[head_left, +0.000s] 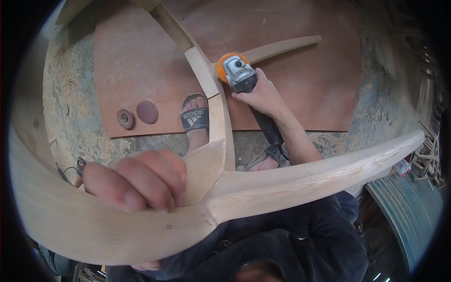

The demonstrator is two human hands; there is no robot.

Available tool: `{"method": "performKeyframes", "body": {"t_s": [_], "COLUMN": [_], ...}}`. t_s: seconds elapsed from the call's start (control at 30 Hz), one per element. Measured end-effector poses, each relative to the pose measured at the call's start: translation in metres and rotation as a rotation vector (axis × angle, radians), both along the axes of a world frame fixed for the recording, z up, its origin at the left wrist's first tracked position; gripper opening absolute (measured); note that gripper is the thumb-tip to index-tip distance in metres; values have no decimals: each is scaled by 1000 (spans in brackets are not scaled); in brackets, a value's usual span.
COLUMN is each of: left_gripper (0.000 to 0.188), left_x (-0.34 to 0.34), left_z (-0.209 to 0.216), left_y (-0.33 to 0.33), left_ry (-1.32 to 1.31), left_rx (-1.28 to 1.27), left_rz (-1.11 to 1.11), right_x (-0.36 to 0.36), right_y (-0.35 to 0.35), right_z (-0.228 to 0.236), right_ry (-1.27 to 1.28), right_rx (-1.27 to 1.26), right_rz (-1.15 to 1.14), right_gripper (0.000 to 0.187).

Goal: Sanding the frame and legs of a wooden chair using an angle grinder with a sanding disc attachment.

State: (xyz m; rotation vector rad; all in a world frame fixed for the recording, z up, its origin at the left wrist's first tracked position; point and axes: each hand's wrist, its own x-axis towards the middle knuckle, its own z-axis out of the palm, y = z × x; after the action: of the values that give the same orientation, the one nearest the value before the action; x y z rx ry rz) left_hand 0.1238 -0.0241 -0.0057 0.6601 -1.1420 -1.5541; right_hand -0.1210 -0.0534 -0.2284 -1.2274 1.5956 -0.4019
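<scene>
A pale wooden chair frame [117, 235] fills the near part of the head view, its curved rails and legs joined at angled seams. My left hand [138, 178] is closed over the broad curved rail at the left, fingers curled across its upper edge. Further off, my right hand [260, 96] grips an angle grinder [238, 70] by its body. The grinder's orange disc [222, 69] is up against the frame where a tapered leg [286, 48] meets the curved rail [202, 70]. Whether disc and wood touch, I cannot tell.
Beneath lies a reddish-brown board [155, 56] on a dusty, worn floor [70, 94]. A round sanding disc [147, 112] and a worn flap disc [126, 118] lie on the board's near left. My sandalled foot [194, 115] stands beside the rail. A green corrugated sheet [408, 207] is at right.
</scene>
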Motion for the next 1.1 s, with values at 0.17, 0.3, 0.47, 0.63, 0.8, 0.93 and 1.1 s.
{"method": "performKeyframes", "body": {"t_s": [0.17,0.3,0.47,0.63,0.8,0.93,1.1], "left_gripper": [60,59,62,64,63,65,70], "left_x": [-5,-9,-2,-6,-7,-3,6], "left_z": [1,5,3,0,1,-4,-11], "left_y": [6,12,4,8,10,2,-3], "left_ry": [-29,-9,-36,-29,-17,-9,-12], "left_rx": [15,84,26,11,24,-46,-142], "left_rz": [34,103,48,81,60,-7,-164], "right_x": [7,9,7,-15,-20,-2,2], "right_y": [-4,-5,-2,6,7,2,1], "right_z": [5,10,1,-4,-2,-1,-9], "right_ry": [32,64,60,110,-11,56,38], "right_rx": [44,80,70,-6,-7,13,5], "right_rz": [30,47,58,-24,-138,13,23], "right_gripper": [73,74,74,73,73,76,75]}}
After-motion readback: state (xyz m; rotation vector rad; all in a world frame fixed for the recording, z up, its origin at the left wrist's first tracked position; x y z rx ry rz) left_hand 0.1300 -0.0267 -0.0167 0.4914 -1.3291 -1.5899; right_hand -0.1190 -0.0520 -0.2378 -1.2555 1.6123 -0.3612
